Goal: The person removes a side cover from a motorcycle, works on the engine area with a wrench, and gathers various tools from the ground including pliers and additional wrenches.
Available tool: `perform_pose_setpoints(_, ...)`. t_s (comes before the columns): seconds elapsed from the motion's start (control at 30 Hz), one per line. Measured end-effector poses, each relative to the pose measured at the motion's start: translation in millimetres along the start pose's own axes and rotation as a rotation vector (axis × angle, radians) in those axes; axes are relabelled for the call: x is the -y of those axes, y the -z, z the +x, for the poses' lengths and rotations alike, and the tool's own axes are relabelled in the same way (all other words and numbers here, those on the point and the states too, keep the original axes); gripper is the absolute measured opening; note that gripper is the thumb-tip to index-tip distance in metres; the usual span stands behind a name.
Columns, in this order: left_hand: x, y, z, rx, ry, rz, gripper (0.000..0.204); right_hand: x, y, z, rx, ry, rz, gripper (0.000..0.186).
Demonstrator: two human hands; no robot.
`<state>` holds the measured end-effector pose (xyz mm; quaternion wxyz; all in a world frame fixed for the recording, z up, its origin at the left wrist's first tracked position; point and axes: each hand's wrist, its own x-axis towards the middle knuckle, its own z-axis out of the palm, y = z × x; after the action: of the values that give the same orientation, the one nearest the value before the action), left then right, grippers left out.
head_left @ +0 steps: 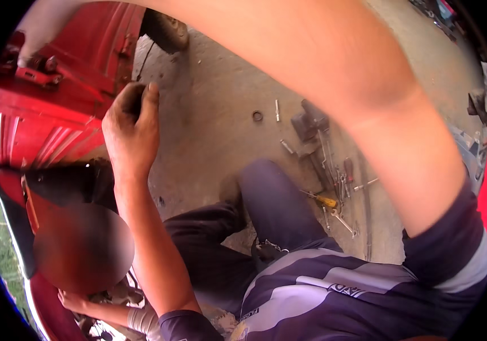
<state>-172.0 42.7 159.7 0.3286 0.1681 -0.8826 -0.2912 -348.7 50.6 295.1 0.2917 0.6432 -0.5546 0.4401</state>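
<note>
My right arm reaches across the top of the head view to the red vehicle body (78,108). My right hand (42,28) is smeared at the far left edge, its fingertips close by a small red metal bracket (36,75) with a bolt-like piece on it; whether it grips anything is unclear. Raised in front of the red panel, my left hand (132,128) has its fingers curled in and the thumb up. Its palm side is dark, and what it holds, if anything, is hidden.
Another person's hand (73,300) rests by the vehicle at lower left. On the floor lie a yellow-handled screwdriver (327,202), a spanner (343,222), a red-handled tool (348,168), a dark ring (257,116) and a metal rod (277,111). A tyre (167,31) stands beyond the panel.
</note>
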Motion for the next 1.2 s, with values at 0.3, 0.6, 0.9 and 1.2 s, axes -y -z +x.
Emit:
perform_pose_setpoints(0.3, 16.2, -53.0, -1.9, 0.318, -0.092, 0.126, 0.013, -4.1, 150.2, -467.7, 0.014, -1.394, -0.390, 0.059)
perform_pose_setpoints(0.6, 3.0, -71.0, 0.0, 0.513, -0.163, 0.250, 0.013, -25.6, 95.8, -516.0, 0.396, -1.558, -0.542, 0.081)
perform_pose_setpoints(0.9, -14.2, -53.7, -19.9, 0.616, -0.216, 0.324, 0.023, -113.6, 146.4, -497.8, -0.039, -1.461, -0.545, 0.069)
perform_pose_setpoints(1.2, -7.6, -39.6, -35.7, 0.779, -0.127, 0.387, 0.033, -239.8, 206.0, -550.2, 0.130, -1.659, -0.746, 0.061)
